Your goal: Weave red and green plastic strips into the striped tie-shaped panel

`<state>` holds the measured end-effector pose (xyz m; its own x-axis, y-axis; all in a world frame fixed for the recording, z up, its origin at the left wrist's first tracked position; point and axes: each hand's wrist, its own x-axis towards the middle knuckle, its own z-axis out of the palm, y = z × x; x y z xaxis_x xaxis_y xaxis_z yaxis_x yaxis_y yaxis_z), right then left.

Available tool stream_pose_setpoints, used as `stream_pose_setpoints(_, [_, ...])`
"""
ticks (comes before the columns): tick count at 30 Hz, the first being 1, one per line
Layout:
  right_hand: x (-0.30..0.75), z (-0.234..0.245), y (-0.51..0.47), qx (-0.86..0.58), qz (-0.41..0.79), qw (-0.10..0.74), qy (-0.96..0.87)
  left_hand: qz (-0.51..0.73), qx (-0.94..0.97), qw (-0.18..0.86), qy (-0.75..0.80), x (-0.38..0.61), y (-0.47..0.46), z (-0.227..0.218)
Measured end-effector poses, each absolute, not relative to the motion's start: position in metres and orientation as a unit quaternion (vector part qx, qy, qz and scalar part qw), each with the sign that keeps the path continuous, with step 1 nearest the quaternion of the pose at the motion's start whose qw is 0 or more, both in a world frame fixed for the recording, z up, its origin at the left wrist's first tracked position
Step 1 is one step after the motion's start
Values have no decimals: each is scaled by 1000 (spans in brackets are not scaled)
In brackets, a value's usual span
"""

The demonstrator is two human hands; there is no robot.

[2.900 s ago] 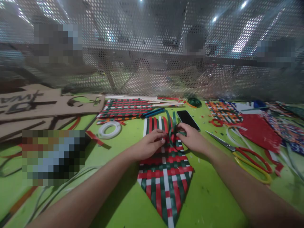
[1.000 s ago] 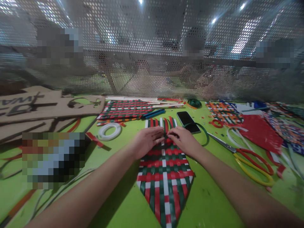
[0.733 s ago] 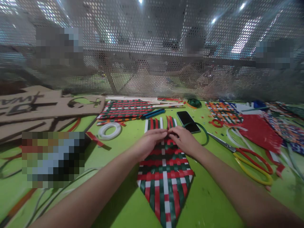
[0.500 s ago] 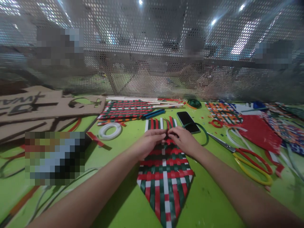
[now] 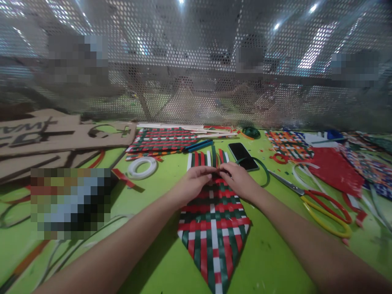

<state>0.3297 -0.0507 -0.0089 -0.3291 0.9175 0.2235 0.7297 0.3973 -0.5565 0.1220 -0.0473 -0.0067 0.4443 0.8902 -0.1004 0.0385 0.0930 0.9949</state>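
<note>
**Hands close in on the top of the weave**

Both hands meet at the upper edge of the red, green and white woven strip mat, which lies flat on the lime-green surface with its point toward the person. The left hand has curled its fingers over the loose upright strip ends, and the right hand pinches the dark green plastic strip at the same spot; both are closed on strip material. Three seconds ago that green strip stood up between the fingers; now it lies low across the weave, its free end looping out beside the black smartphone. By that, another row looks laid in. The red-and-yellow-handled scissors and white tape roll have not moved.
</note>
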Motion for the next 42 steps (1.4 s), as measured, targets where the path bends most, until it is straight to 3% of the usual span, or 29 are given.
stream_pose_setpoints(5, [329,-11,-50,-521,184,250,-795,332,656,510,446,121,-51,-6])
stream_pose_setpoints(16, [327,-14,-50,-534,198,288,-770,331,730,439,405,119,-49,-3])
stream_pose_setpoints(29, [326,-15,-51,-519,173,319,-774,287,728,436,445,117,-43,-8])
stream_pose_setpoints(37, [326,-21,-53,-512,128,290,-798,286,733,376,489,110,-44,1])
stream_pose_setpoints(42, [324,-15,-56,-488,55,270,-828,257,701,397,535,104,-40,0])
